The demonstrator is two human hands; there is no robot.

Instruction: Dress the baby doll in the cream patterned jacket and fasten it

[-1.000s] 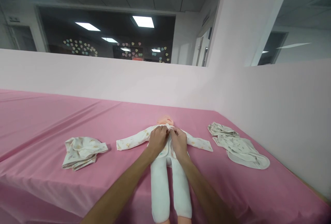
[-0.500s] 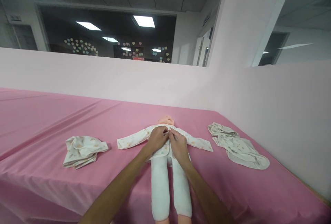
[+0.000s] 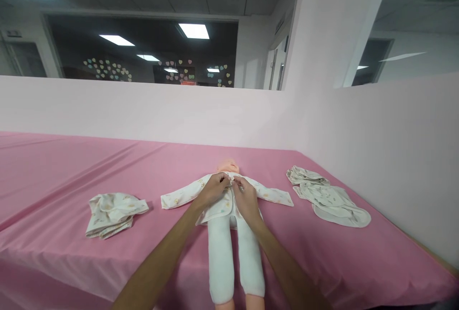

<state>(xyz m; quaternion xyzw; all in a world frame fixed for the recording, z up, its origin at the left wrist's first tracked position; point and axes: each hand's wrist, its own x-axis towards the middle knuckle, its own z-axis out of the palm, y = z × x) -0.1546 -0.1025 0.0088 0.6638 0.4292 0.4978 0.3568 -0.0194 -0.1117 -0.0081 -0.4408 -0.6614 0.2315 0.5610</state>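
Observation:
A doll (image 3: 229, 165) lies on its back, its head toward the wall and its legs toward me. It wears a white patterned jacket (image 3: 220, 208) with the sleeves spread out to both sides. White padding or trousers cover its legs (image 3: 220, 262). At the jacket's neckline, my left hand (image 3: 216, 188) pinches the front edge of the cloth. Close beside it, my right hand (image 3: 246, 197) has its fingers closed on the other side of the same opening. The fingertips nearly meet, and a small fastening may lie between them, too small to make out.
The doll lies on a pink sheet (image 3: 143, 171). On the left sits a folded patterned garment (image 3: 114, 212). Further patterned clothes (image 3: 330, 197) lie to the right, near the wall. A low white wall (image 3: 172, 109) with windows above stands behind the sheet.
The view has shifted slightly. Both hands stay at the neckline; my left hand has drawn a little to the left, and a small part of the front edge now shows between the fingertips.

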